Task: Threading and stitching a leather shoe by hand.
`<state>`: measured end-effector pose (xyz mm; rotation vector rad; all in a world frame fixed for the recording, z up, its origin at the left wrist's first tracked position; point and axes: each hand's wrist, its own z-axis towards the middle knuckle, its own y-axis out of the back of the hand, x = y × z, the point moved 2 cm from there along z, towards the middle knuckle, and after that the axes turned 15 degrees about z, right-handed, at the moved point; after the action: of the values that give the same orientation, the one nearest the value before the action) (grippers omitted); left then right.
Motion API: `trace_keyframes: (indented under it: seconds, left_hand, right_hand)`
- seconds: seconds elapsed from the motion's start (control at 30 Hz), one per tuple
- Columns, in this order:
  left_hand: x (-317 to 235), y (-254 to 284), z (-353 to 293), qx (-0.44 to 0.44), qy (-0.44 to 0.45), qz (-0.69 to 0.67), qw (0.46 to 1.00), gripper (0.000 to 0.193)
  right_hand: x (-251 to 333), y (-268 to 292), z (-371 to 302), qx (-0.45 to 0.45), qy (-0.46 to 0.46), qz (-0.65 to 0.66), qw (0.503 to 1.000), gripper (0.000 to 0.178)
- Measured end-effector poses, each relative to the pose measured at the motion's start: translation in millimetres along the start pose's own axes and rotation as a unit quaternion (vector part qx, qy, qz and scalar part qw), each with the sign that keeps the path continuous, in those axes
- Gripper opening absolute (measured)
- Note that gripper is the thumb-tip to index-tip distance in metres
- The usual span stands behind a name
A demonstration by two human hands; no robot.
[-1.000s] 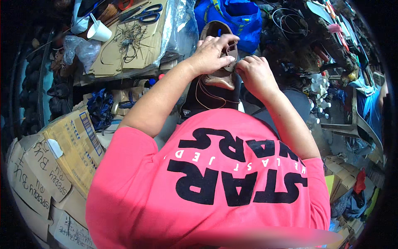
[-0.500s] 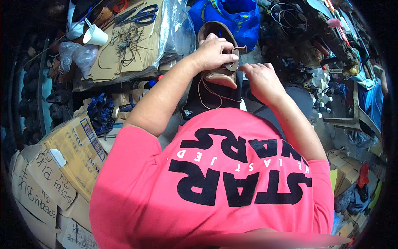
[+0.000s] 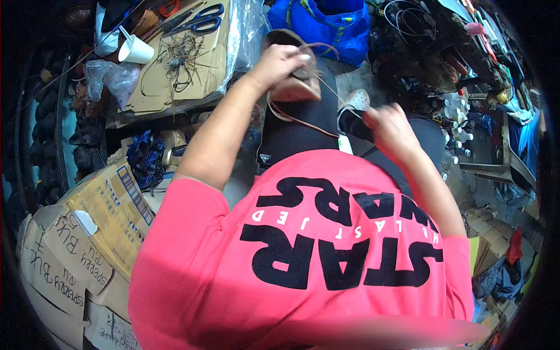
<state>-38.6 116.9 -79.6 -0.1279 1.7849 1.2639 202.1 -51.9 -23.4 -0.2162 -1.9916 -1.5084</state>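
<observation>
A tan and brown shoe (image 3: 296, 92) rests on my dark-trousered thigh, with thin leather lace running through it. My left hand (image 3: 281, 63) is closed on the shoe's upper part, near its lace holes, and covers much of the opening. Off to the right, my right hand (image 3: 392, 127) is a closed fist, smeared by motion. A thin lace (image 3: 331, 89) stretches from the shoe toward that fist; its end there is hidden. Another loose length of lace hangs in a loop on the near side of the shoe.
Scissors (image 3: 205, 22) and a tangle of lace scraps (image 3: 185, 58) lie on a cardboard stack at the left, beside a white cup (image 3: 136, 49). A blue bag (image 3: 326, 26) stands beyond the shoe. Small bottles (image 3: 457, 125) cluster at right; cardboard boxes (image 3: 70, 251) are at lower left.
My right hand has moved away from the shoe, to the right and nearer me, and a lace now stretches toward it. The shoe and left hand have shifted slightly left.
</observation>
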Motion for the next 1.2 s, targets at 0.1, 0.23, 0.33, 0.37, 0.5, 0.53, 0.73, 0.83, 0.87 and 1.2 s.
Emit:
trace_keyframes:
  seconds: [0.1,0.23,0.33,0.37,0.5,0.53,0.73,0.83,0.87,1.2]
  left_hand:
    - [5,10,-10,0.069,0.073,-0.211,0.972,0.021]
    - [-20,30,-23,0.136,0.126,-0.297,0.937,0.021]
    - [-37,30,-30,0.175,0.094,-0.163,0.966,0.031]
    - [-36,29,-30,0.174,0.095,-0.161,0.967,0.031]
    - [-27,22,-30,0.178,0.089,-0.195,0.96,0.03]
    - [-28,17,-30,0.173,0.083,-0.21,0.959,0.027]
    - [-23,15,-32,0.166,0.087,-0.248,0.95,0.026]
    - [-22,13,-27,0.175,0.099,-0.239,0.95,0.025]
    - [-23,13,-27,0.176,0.099,-0.24,0.95,0.025]
    - [-20,12,-28,0.17,0.08,-0.273,0.944,0.025]
  right_hand:
    - [-26,6,-62,-0.07,-0.094,0.077,0.99,0.017]
    - [-34,42,-73,-0.208,-0.14,0.4,0.881,0.015]
    - [-32,70,-59,-0.243,-0.071,0.497,0.83,0.017]
    - [-33,75,-52,-0.243,-0.036,0.512,0.823,0.017]
    - [-16,78,-16,-0.199,0.151,0.701,0.668,0.015]
    - [-10,75,-7,-0.226,0.183,0.726,0.623,0.014]
    - [0,76,11,-0.129,0.141,0.797,0.573,0.022]
    - [10,57,15,-0.234,0.059,0.456,0.857,0.026]
    - [2,44,14,-0.205,0.015,0.362,0.909,0.027]
    - [-186,51,-169,-0.128,-0.297,-0.072,0.943,0.03]
